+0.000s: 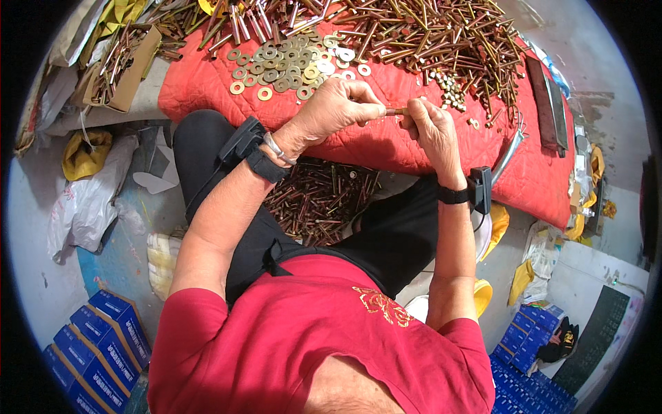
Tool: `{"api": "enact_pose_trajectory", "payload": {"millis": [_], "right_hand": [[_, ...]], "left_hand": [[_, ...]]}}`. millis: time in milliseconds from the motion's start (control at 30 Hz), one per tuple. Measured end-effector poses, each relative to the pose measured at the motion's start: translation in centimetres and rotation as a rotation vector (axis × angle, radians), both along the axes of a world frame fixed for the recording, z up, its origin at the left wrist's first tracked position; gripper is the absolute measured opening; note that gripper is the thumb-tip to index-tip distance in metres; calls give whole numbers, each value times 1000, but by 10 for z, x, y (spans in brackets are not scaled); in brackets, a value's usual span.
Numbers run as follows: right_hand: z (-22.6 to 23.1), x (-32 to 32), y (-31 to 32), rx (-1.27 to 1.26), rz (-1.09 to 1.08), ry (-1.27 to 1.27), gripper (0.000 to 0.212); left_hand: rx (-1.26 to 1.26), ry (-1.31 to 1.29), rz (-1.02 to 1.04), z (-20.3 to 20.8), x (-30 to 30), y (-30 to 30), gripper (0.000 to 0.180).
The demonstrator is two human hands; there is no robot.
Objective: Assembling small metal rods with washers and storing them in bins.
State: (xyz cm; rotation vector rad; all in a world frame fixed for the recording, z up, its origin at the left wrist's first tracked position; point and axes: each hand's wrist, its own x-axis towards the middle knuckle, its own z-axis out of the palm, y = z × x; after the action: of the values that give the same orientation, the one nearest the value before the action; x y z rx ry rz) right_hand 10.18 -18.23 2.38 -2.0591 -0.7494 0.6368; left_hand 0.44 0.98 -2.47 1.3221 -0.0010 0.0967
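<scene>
Over the red quilted cloth (207, 83), my left hand (334, 114) and my right hand (433, 131) meet at a slim brass-and-copper-coloured anchor bolt (394, 112). The fingertips of each hand pinch one end of it, so only its middle shows. Just beyond my left hand lies a loose heap of flat round washers (283, 65). Small nuts (449, 91) are scattered past my right hand. Behind them spreads a big pile of yellowish metal bolts (427, 34), with metal tubes (255, 24) at its left.
Between my legs sits a heap of bolts (317, 200). A cardboard box (127, 83) of metal rods stands at the left. A dark bar (545, 103) lies on the cloth's right side. Blue boxes (100, 345) are stacked low on the left, more blue boxes (527, 338) low on the right.
</scene>
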Motion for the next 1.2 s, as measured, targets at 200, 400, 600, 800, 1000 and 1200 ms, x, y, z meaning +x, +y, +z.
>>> {"api": "enact_pose_trajectory", "payload": {"millis": [200, 400, 600, 800, 1000, 1200], "right_hand": [[-12, -13, 13, 369, -64, -31, 21], [-11, -10, 17, 230, -11, -348, 4], [-7, -6, 14, 157, 78, -494, 2], [3, -11, 9, 345, 126, -103, 5], [-2, -9, 11, 430, 103, -30, 6], [-2, -1, 8, 382, 143, -34, 9]], "left_hand": [[-264, 170, -35, -6, 2, 4, 12], [-247, 186, -49, -2, 0, 3, 11], [-399, 228, -101, -5, -3, 2, 12], [-711, 292, -348, -13, -1, 7, 13], [-863, 329, -390, -18, 3, 6, 16], [-583, 274, -265, -6, 1, 7, 12]]}}
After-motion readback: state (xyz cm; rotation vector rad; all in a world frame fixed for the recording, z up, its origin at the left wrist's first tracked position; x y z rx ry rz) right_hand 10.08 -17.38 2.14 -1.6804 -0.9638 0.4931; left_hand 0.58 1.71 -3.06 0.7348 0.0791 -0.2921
